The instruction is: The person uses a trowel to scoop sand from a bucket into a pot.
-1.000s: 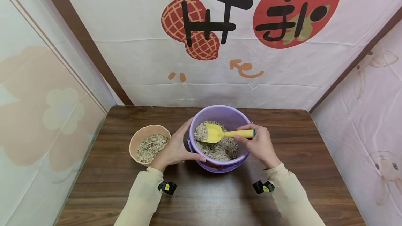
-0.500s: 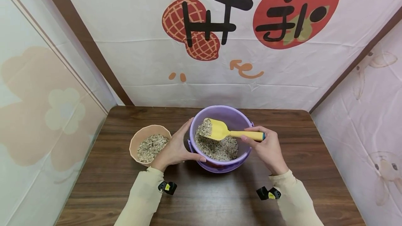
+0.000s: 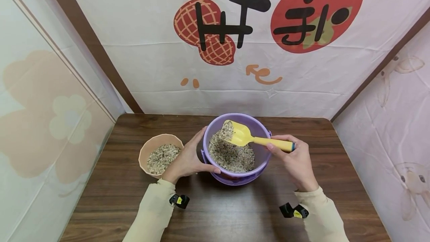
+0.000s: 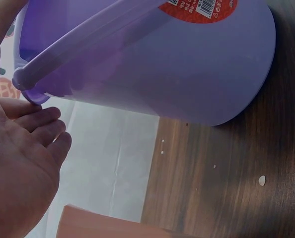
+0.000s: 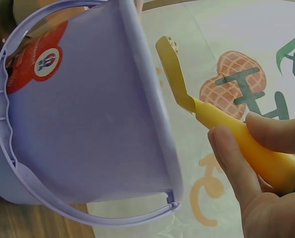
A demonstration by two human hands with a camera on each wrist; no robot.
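A purple bucket stands on the table, part filled with a greyish, grainy flake mix. My left hand holds the bucket's left side, thumb along the near rim and fingers round the back; the left wrist view shows the fingertips right at the rim. My right hand grips the handle of a yellow toy shovel. The shovel blade carries a heap of the mix above the bucket, level with the rim or higher in the right wrist view.
A peach bowl with more of the mix stands left of the bucket, partly behind my left forearm. A few flakes lie on the wooden table. A printed cloth wall rises behind the table's back edge.
My right hand has lifted the shovel out of the mix and drawn it to the right, its blade rising still loaded. The left hand and bucket have stayed in place.
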